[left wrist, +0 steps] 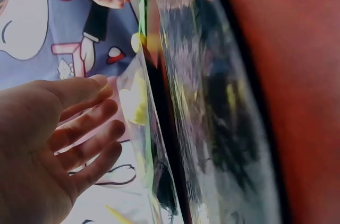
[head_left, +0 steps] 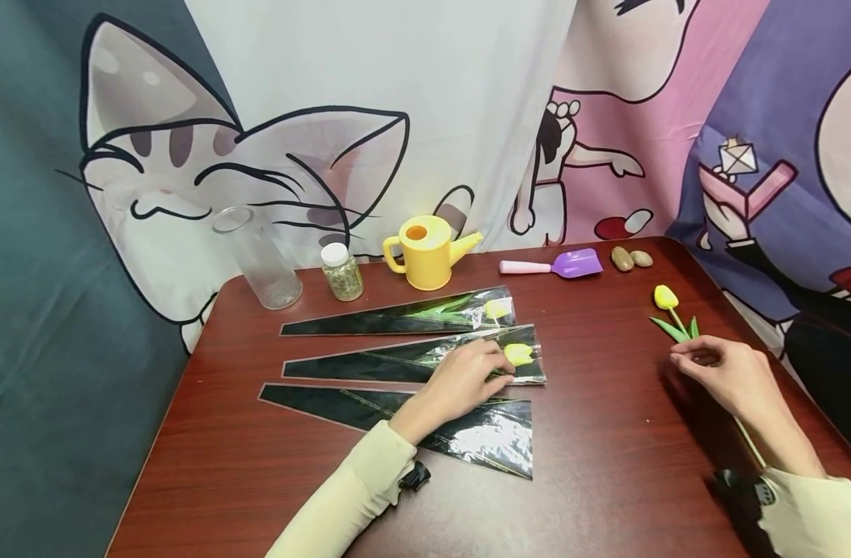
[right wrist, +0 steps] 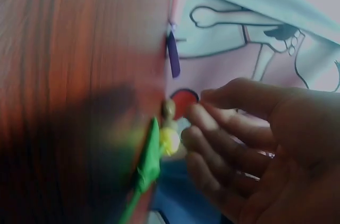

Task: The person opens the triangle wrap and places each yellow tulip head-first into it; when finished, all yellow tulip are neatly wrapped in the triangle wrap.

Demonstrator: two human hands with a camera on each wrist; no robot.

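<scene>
A: Where is the loose tulip [head_left: 666, 297]?

B: It lies on the table [head_left: 607, 434] at the right side, yellow head pointing away, its stem running under the right hand [head_left: 721, 376]. Whether those fingers pinch the stem or only rest over it, I cannot tell; the right wrist view is blurred.

A: And the left hand [head_left: 467, 380]?

B: Flat, fingers straight and relaxed, lying on the middle sleeve [head_left: 425, 360], just beside the yellow bloom still inside it.

A: So which step is this?

B: I judge one flower is out of its wrap and the middle one comes next. That calls for holding the sleeve down and drawing the stem out through the wide end.

A: Anything readable?

B: No. The small jar [head_left: 342, 272], the watering can [head_left: 425, 252] and the scoop [head_left: 561, 266] show no legible label.
</scene>
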